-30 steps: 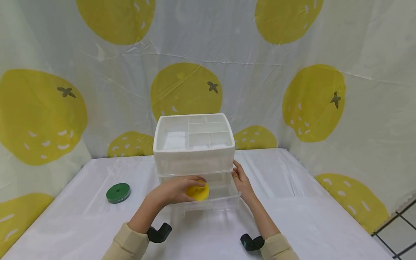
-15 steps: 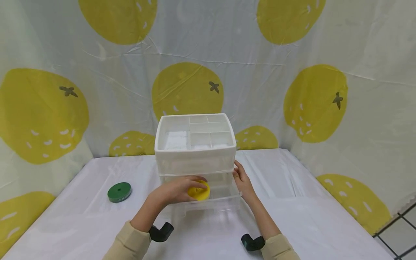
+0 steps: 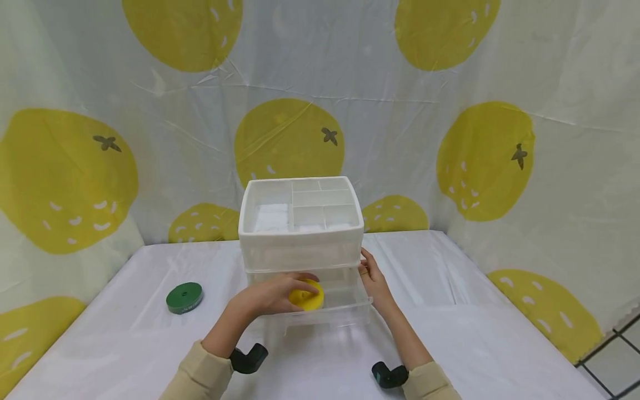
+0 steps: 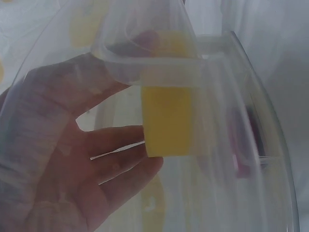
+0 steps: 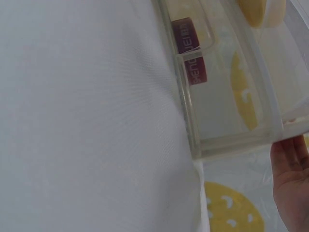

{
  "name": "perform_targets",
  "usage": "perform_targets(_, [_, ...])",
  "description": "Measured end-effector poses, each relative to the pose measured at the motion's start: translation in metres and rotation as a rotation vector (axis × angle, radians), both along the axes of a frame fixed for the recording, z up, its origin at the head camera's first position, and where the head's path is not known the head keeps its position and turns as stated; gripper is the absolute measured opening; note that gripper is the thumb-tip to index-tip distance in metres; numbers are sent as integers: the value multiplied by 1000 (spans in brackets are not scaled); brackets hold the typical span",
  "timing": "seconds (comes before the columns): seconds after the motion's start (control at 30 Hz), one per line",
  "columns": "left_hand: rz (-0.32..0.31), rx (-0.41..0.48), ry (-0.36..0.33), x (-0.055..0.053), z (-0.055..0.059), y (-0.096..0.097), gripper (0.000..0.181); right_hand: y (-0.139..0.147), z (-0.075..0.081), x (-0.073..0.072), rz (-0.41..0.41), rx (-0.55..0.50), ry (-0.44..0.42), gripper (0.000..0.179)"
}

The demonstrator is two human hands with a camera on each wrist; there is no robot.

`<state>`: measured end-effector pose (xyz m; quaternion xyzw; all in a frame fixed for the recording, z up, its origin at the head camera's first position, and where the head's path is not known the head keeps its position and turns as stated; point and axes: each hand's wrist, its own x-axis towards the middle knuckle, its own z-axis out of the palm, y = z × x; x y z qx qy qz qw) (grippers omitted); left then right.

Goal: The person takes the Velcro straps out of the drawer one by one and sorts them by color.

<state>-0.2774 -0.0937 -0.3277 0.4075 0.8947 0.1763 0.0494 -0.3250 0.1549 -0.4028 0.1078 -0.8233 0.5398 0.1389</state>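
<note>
Only the head view shows the left hand (image 3: 275, 293) from above, its thumb and fingers curled round a yellow disc (image 3: 310, 299) in the clear drawer (image 3: 345, 290), at 6 o'clock of the white drawer unit (image 3: 301, 251). The left wrist view, looking through the plastic, adds the disc's block-shaped side with fingertips on its edge; whether it touches the drawer floor I cannot tell. The right hand (image 3: 375, 283) is at 4 o'clock, fingers fairly straight against the unit's side, tips partly hidden. The right wrist view alone makes out pale lettering on a dark red label (image 5: 186, 36).

The drawer juts out toward 6 o'clock, over white cloth (image 3: 310, 369). A green roll (image 3: 184, 298) sits well apart at 8 o'clock, with room between it and the left forearm (image 3: 227, 328). Cloth spreads wide toward 3 o'clock; at 12 o'clock a fruit-printed curtain (image 3: 390, 128) rises behind the unit
</note>
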Motion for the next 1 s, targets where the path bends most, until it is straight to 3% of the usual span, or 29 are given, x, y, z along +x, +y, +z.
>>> perform_targets(0.37, [-26,39,-26,2,-5,-6,35,0,-8,0,-11,18,7,42])
perform_targets(0.77, [-19,45,50,10,-2,-7,35,0,-9,0,-7,19,6,42])
perform_targets(1.0, [-7,44,77,18,8,-1,37,1,-1,0,20,9,-1,43])
